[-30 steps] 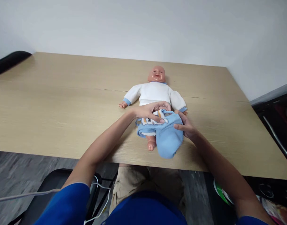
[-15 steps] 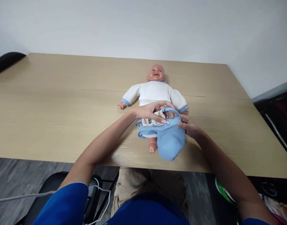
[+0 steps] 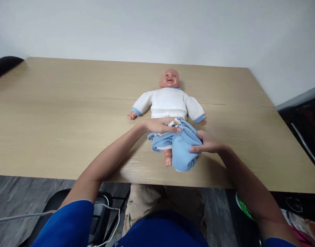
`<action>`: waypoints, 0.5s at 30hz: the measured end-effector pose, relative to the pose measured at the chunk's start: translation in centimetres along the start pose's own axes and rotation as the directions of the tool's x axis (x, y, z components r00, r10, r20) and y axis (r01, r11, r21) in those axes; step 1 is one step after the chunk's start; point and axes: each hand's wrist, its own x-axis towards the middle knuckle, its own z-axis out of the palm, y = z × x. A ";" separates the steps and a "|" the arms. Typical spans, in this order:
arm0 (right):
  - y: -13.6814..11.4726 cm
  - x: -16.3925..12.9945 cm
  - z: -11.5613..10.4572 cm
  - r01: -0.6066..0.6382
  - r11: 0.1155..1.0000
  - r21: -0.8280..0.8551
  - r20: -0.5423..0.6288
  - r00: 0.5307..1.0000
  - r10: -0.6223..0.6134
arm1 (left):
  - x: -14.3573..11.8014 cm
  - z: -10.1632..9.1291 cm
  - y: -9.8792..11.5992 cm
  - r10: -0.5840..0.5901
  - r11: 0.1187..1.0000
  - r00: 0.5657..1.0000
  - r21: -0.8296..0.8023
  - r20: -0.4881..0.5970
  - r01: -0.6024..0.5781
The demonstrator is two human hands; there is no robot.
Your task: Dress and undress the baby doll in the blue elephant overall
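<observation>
A baby doll (image 3: 168,97) in a white long-sleeved top with blue cuffs lies on its back, head away from me. Over its lower body is a light blue piece of baby clothing (image 3: 185,151) with white edging and a patterned part, bunched in folds; its exact kind is hard to make out. One bare doll foot (image 3: 168,160) pokes out below the cloth. My left hand (image 3: 164,125) grips the garment's upper edge, thumb on top and fingers partly hidden behind. My right hand (image 3: 205,143) pinches the garment's right side between thumb and fingers.
The doll rests on a wooden table (image 3: 69,120) against a white wall. Black chairs (image 3: 8,67) stand at the far left and below the near edge, where a white cable (image 3: 118,223) hangs. A black shelf unit (image 3: 304,127) is at the right.
My right hand has shifted down and slightly inward along the blue garment. The opening that showed at the garment's top is now folded over, and the doll's waist shows more.
</observation>
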 end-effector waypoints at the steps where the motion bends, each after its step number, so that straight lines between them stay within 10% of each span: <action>1: -0.1 -0.2 0.0 -0.018 1.000 -0.017 0.007 1.000 0.018 | 0.0 0.1 0.0 0.002 1.000 1.000 0.006 -0.001 -0.002; 9: 0.4 0.5 1.5 0.151 0.944 0.293 -0.427 0.904 -0.012 | 0.6 0.8 0.8 -0.007 1.000 0.977 -0.020 0.214 0.012; 15: 0.4 0.6 1.6 0.083 0.966 0.245 -0.339 0.941 0.005 | 0.5 0.6 0.1 0.001 1.000 0.993 -0.026 0.119 0.002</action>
